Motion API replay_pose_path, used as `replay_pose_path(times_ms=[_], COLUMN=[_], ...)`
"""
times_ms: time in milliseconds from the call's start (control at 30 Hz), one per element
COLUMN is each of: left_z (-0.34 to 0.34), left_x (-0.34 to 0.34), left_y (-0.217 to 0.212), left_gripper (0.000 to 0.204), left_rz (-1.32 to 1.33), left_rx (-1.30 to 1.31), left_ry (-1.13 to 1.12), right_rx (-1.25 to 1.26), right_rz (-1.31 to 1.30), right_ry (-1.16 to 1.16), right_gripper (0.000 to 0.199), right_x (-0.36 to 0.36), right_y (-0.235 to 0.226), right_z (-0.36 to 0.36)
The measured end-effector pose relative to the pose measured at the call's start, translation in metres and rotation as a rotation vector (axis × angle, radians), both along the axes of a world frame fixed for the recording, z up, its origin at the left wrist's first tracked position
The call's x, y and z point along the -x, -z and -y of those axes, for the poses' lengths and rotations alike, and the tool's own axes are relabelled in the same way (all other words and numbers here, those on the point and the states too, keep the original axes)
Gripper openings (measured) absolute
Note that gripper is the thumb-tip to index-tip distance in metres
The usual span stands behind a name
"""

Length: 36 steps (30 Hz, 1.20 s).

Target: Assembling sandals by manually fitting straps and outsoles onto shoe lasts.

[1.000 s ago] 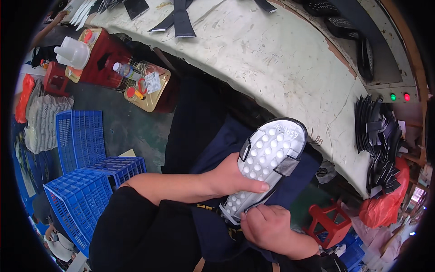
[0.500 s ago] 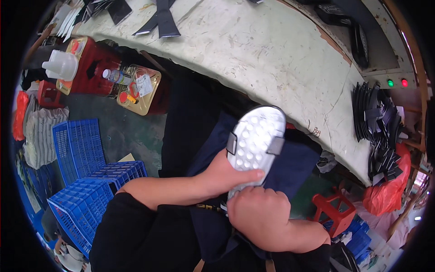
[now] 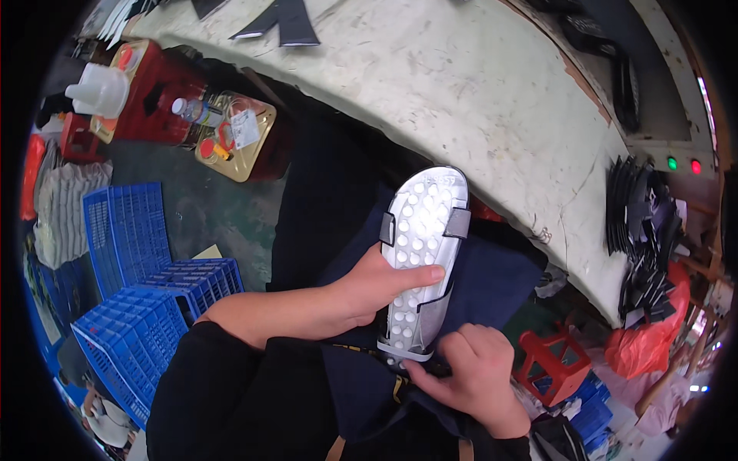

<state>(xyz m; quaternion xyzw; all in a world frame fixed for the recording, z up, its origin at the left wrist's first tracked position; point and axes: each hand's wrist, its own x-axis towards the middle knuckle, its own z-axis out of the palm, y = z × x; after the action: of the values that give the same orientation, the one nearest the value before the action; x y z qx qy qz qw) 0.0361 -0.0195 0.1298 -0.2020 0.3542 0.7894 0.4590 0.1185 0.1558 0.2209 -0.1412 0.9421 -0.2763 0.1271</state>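
A silver, sole-shaped shoe last (image 3: pixel 419 250) with rows of round dots stands in front of my body. Dark grey straps (image 3: pixel 457 223) fold over both its edges, and a pale band (image 3: pixel 403 352) crosses its heel end. My left hand (image 3: pixel 388 280) grips the last around its middle, thumb lying across the dotted face. Beside the heel end is my right hand (image 3: pixel 473 373), with fingers curled and thumb stretched apart towards the heel. Nothing shows between its thumb and fingers. Whether the thumb touches the heel, I cannot tell.
A pale worktable (image 3: pixel 492 115) runs across ahead, with black strips (image 3: pixel 296 23) on it and stacked black pieces (image 3: pixel 646 223) at its right end. Blue crates (image 3: pixel 131 323) and red-and-gold tins (image 3: pixel 250 154) stand left. A red stool (image 3: pixel 553 365) is at right.
My right hand has come off the heel end of the last and moved right and down, its fist loosened. More of the heel and its band now shows. My left hand keeps its grip.
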Motion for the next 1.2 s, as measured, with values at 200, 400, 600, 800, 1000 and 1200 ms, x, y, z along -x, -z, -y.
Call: replay_pose_path(times_ms=[200, 400, 600, 800, 1000, 1200], left_z=[-0.004, -0.001, -0.003, 0.001, 0.009, 0.007], left_x=[0.001, -0.009, -0.010, -0.005, -0.003, -0.004], left_y=[-0.006, -0.012, 0.001, 0.010, 0.004, -0.009], left_gripper=[0.050, 0.049, 0.048, 0.049, 0.053, 0.057], left_rz=[-0.041, -0.130, -0.074, 0.117, 0.034, -0.127], left_rx=[0.010, -0.009, 0.030, 0.101, 0.005, -0.077], left_ry=[0.024, -0.050, -0.032, 0.053, -0.024, -0.153], right_rx=[-0.050, 0.078, -0.459, -0.544, 0.274, 0.790], right_rz=[0.056, 0.240, 0.134, 0.070, -0.024, -0.063], right_ry=[-0.152, -0.229, -0.308, -0.254, -0.285, 0.689], right_gripper=[0.028, 0.023, 0.024, 0.031, 0.030, 0.082], right_x=[0.016, 0.024, 0.015, 0.015, 0.014, 0.007], right_y=[-0.005, -0.013, -0.011, 0.007, 0.014, 0.042], right_z=[0.008, 0.016, 0.046, 0.064, 0.023, -0.002])
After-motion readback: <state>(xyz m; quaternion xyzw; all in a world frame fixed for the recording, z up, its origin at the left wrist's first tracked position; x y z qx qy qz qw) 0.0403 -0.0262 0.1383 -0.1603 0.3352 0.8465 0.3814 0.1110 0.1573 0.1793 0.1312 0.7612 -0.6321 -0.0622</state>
